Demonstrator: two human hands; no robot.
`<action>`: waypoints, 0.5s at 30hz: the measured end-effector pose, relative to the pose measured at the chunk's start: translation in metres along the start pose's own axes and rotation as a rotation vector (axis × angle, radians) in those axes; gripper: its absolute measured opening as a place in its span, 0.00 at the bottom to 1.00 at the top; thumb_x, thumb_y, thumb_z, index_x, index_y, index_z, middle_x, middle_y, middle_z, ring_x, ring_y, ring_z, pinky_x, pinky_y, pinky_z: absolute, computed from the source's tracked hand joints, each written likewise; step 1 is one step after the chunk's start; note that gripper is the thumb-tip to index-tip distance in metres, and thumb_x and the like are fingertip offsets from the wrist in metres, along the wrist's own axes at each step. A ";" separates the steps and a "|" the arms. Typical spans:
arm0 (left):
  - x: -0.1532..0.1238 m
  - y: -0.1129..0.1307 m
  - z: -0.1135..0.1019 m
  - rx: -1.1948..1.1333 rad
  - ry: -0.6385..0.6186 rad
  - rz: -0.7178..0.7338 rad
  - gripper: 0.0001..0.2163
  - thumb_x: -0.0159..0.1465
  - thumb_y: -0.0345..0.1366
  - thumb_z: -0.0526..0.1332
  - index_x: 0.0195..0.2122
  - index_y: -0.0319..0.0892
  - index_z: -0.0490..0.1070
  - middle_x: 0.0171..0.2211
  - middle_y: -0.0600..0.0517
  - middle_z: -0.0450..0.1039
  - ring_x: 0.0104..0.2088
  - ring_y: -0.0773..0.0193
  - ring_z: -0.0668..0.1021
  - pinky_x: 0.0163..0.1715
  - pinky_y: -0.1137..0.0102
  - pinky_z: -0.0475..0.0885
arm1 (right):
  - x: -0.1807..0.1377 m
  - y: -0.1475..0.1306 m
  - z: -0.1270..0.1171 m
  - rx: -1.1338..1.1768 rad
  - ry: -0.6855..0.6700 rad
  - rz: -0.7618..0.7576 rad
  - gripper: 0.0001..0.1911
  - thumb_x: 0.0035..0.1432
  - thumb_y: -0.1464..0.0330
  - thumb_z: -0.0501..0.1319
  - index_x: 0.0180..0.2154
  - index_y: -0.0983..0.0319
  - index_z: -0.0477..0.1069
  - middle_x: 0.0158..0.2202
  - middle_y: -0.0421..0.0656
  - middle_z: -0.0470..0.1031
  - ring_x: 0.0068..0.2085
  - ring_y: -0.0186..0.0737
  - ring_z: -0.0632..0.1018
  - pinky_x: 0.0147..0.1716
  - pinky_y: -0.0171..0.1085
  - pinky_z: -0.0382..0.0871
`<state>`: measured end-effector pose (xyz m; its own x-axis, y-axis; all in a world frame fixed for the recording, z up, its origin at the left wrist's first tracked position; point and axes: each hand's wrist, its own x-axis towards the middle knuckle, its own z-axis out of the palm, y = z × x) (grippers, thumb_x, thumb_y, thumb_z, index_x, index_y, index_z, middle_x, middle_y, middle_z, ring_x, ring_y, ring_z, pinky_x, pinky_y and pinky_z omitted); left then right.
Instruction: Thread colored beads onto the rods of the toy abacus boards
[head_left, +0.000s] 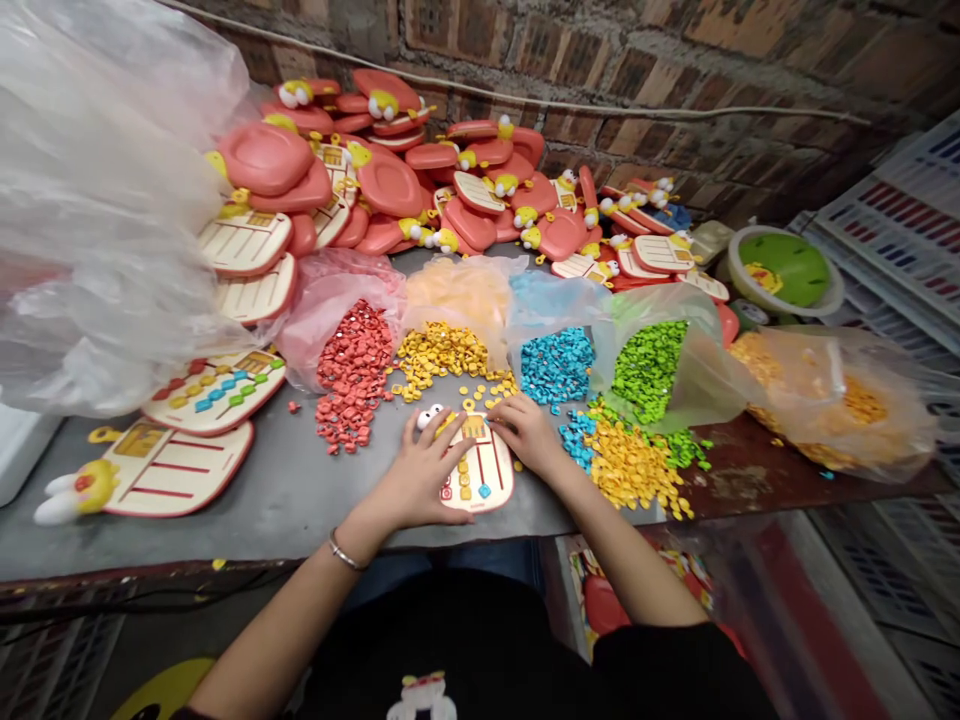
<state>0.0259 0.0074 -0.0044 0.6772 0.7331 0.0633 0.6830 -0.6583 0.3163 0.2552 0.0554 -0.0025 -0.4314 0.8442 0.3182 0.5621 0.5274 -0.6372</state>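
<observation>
From the head view, we keep our left hand open and flat against the cream toy board on the grey tabletop, steadying it, while our right hand curls at its far corner, any held piece hidden, near loose yellow pieces.

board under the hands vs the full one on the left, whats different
The board under the hands holds only a few yellow and blue pieces, while the board on the left carries rows of red, yellow, blue and green pieces. The left hand and right hand are at the first board, but neither is at the second. The first board points away from the person; the second lies turned sideways. Both have cream faces and red rims.
</observation>
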 end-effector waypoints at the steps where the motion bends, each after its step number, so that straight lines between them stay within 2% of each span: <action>1: 0.000 0.000 0.000 0.003 0.000 0.000 0.46 0.49 0.68 0.59 0.63 0.43 0.60 0.69 0.41 0.46 0.67 0.40 0.48 0.62 0.45 0.30 | -0.001 0.000 0.000 -0.056 0.006 -0.038 0.05 0.62 0.70 0.60 0.33 0.60 0.73 0.35 0.46 0.75 0.41 0.45 0.73 0.42 0.44 0.68; 6: 0.000 0.000 0.001 0.012 0.010 -0.021 0.48 0.49 0.69 0.59 0.64 0.40 0.58 0.69 0.42 0.46 0.68 0.41 0.48 0.63 0.46 0.29 | -0.016 -0.003 -0.004 -0.075 -0.063 -0.148 0.08 0.64 0.72 0.57 0.32 0.60 0.73 0.34 0.46 0.74 0.38 0.43 0.72 0.39 0.42 0.68; 9: 0.001 0.000 0.002 0.009 0.011 -0.016 0.50 0.48 0.68 0.60 0.66 0.39 0.54 0.69 0.42 0.47 0.68 0.43 0.48 0.63 0.48 0.28 | -0.024 -0.009 -0.001 -0.010 -0.068 -0.108 0.06 0.63 0.72 0.58 0.35 0.60 0.73 0.32 0.44 0.74 0.36 0.42 0.72 0.37 0.41 0.68; 12: 0.001 -0.001 0.003 0.011 0.019 -0.016 0.51 0.48 0.67 0.61 0.67 0.40 0.52 0.69 0.43 0.47 0.68 0.44 0.49 0.64 0.49 0.29 | -0.024 -0.016 0.007 0.087 -0.023 -0.053 0.06 0.63 0.72 0.58 0.39 0.60 0.73 0.34 0.44 0.77 0.37 0.42 0.74 0.39 0.41 0.69; 15: 0.001 -0.001 0.002 0.017 0.037 -0.011 0.50 0.48 0.67 0.61 0.66 0.42 0.55 0.68 0.43 0.49 0.67 0.43 0.51 0.64 0.49 0.32 | -0.023 -0.022 0.005 0.211 -0.129 -0.060 0.05 0.61 0.70 0.61 0.40 0.60 0.74 0.36 0.44 0.79 0.39 0.41 0.76 0.42 0.41 0.70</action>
<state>0.0264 0.0080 -0.0068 0.6595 0.7457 0.0946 0.6952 -0.6529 0.3007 0.2491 0.0239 0.0004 -0.5536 0.7857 0.2763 0.3790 0.5331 -0.7564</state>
